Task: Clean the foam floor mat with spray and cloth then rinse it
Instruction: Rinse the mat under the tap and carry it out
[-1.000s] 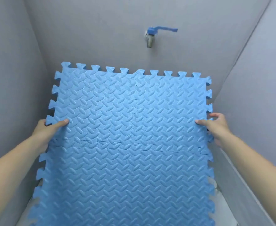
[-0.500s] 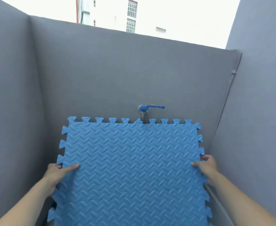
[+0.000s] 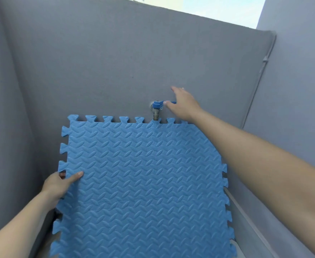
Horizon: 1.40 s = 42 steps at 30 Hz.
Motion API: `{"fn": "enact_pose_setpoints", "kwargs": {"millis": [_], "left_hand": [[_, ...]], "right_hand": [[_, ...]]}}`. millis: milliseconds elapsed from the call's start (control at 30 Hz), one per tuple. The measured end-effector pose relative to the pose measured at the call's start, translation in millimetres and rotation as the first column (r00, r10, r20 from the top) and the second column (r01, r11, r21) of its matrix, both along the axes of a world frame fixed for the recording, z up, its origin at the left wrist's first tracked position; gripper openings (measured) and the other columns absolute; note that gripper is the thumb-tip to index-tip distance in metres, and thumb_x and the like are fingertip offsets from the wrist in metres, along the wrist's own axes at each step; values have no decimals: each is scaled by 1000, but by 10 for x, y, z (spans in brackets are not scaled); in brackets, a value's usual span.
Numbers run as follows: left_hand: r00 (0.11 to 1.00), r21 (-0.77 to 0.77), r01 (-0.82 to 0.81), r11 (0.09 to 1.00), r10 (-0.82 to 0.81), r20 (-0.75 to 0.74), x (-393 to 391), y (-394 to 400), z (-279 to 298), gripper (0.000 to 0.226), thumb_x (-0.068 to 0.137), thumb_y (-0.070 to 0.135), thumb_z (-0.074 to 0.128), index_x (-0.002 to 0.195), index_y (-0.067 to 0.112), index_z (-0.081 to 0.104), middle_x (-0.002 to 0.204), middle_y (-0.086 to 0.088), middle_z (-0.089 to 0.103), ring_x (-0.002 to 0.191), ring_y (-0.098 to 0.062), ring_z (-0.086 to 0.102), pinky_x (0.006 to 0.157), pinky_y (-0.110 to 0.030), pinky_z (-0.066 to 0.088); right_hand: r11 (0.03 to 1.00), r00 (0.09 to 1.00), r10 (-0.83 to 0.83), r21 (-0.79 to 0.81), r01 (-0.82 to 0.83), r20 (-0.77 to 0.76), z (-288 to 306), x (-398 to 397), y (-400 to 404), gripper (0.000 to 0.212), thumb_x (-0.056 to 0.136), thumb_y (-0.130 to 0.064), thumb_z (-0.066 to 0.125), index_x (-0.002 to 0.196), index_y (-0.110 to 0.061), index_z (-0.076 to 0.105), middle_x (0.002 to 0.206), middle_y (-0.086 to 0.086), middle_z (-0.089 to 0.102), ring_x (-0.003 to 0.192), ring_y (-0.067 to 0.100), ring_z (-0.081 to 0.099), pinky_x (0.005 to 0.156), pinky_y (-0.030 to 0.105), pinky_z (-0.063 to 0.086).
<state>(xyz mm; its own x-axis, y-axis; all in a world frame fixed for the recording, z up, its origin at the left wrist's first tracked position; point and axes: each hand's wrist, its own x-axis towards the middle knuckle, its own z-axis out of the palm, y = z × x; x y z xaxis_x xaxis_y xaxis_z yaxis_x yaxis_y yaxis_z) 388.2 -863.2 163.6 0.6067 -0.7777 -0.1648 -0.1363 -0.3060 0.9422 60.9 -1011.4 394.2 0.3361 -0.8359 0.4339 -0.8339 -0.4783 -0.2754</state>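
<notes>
A blue foam floor mat [image 3: 143, 183] with puzzle-tooth edges and a leaf pattern leans upright against the grey back wall. Its top edge reaches just under a wall tap [image 3: 156, 111] with a blue lever handle. My left hand [image 3: 60, 185] grips the mat's left edge, thumb on its front face. My right hand [image 3: 183, 105] is off the mat and rests at the tap's blue lever, fingers spread, covering most of the lever. No water is visible at the spout. Spray and cloth are out of view.
Grey walls [image 3: 115, 62] close in on the left, back and right, forming a narrow corner. A thin pipe [image 3: 260, 75] runs down the right corner and along the right wall's base. Sky and a building show above the back wall.
My right hand has let go of the mat's right edge and moved up to the tap lever. The left hand keeps its hold; the view has tilted.
</notes>
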Motion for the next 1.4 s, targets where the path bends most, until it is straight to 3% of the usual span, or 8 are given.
{"fn": "enact_pose_setpoints", "kwargs": {"millis": [100,367,700,833,967,1100,1233,1400], "left_hand": [[998,-32,-68,997,69,9,-115,21,-12,81,73,41,78,135,3,44,132,-13,52,113,-30,52,90,-41,44],[996,-88,-77,993,74,-41,-166,102,8,82,75,40,77,138,2,40,138,-13,48,122,-31,48,94,-39,41],[996,-145,-64,987,54,-74,-220,96,5,77,76,34,77,136,0,42,137,-13,48,123,-31,48,94,-37,39],[993,-192,-60,979,40,-107,-303,127,67,65,81,25,74,132,-3,46,129,-14,53,116,-30,51,85,-33,37],[990,-236,-24,971,-11,-143,-343,169,112,50,83,17,71,125,-5,53,115,-4,57,90,-17,52,82,-30,38],[985,-220,38,975,-73,-156,-344,184,97,28,83,22,72,103,7,59,109,-2,61,87,-16,55,81,-31,40],[974,-231,58,971,-106,-202,-463,143,-11,20,76,24,79,83,16,62,90,3,68,82,-16,64,70,-30,46],[941,-208,93,974,-154,-300,-859,-3,7,35,68,24,84,96,11,66,91,-1,72,80,-19,69,63,-30,53]], "right_hand": [[998,967,-46,33,56,-250,7,225,-122,34,99,-47,40,103,-16,54,130,14,57,132,33,43,115,50,21],[991,952,-126,-86,106,-279,-102,298,-101,48,101,-49,37,124,-10,52,125,16,57,117,35,51,94,42,38],[968,938,-203,-202,149,-280,-161,342,-76,48,101,-50,37,119,-9,54,121,15,60,114,33,53,92,42,39],[955,929,-238,-242,171,-282,-177,363,-86,49,101,-51,36,119,-10,54,121,14,60,114,33,53,92,42,38],[951,929,-259,-239,197,-265,-160,396,-57,49,100,-52,38,118,-10,56,120,13,62,114,32,54,91,41,38],[981,993,-94,-165,104,67,-264,304,46,53,98,-49,44,136,-12,50,136,13,53,128,32,44,109,44,31],[959,846,-39,-219,182,531,-869,-87,353,52,102,-37,42,145,-10,41,150,4,41,142,20,31,120,45,19],[912,756,-380,78,404,532,-1999,-890,364,61,102,-41,38,153,-9,26,164,8,14,152,22,4,123,42,8]]}}
